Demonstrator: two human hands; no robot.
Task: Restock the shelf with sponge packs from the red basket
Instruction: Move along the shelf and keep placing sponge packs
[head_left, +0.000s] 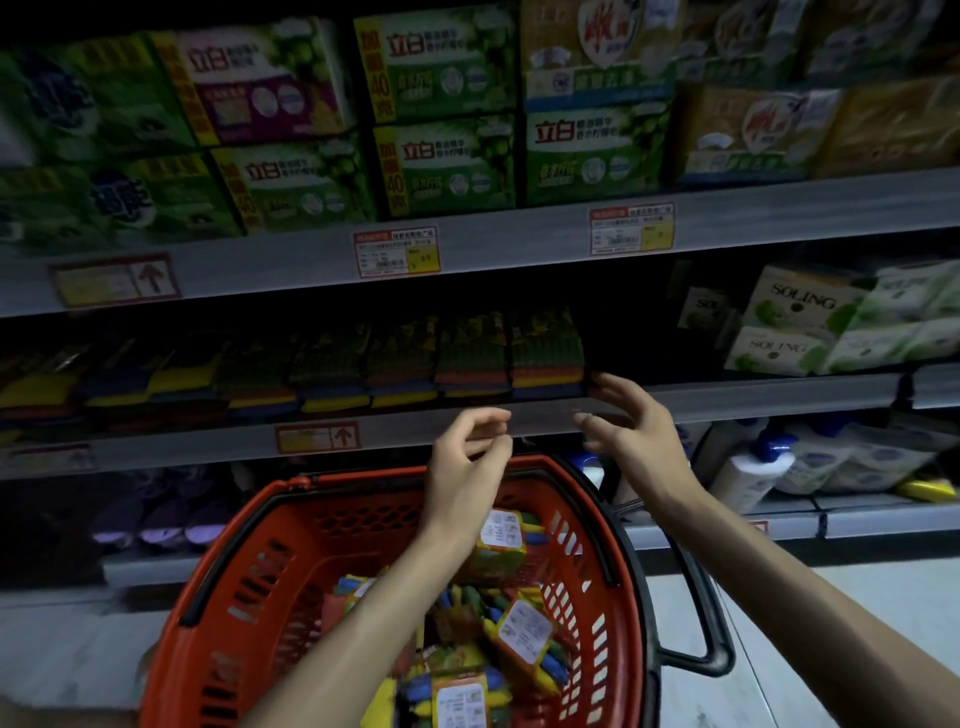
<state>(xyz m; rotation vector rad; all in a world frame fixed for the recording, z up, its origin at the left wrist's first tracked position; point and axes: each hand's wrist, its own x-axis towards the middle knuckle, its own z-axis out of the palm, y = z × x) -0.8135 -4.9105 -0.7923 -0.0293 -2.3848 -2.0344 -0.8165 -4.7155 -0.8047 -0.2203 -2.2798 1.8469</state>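
A red basket stands below me, holding several colourful sponge packs with white labels. On the middle shelf a row of sponge packs stands side by side, ending at a pack just left of a dark gap. My left hand hovers over the basket's far rim, fingers loosely curled and holding nothing. My right hand is open, fingers spread, its fingertips at the shelf edge beside the last pack in the row.
Green and yellow boxed goods fill the top shelf. White SOLING packs sit right of the gap. White bottles stand on the lower shelf at right. Price tags hang on the shelf rails.
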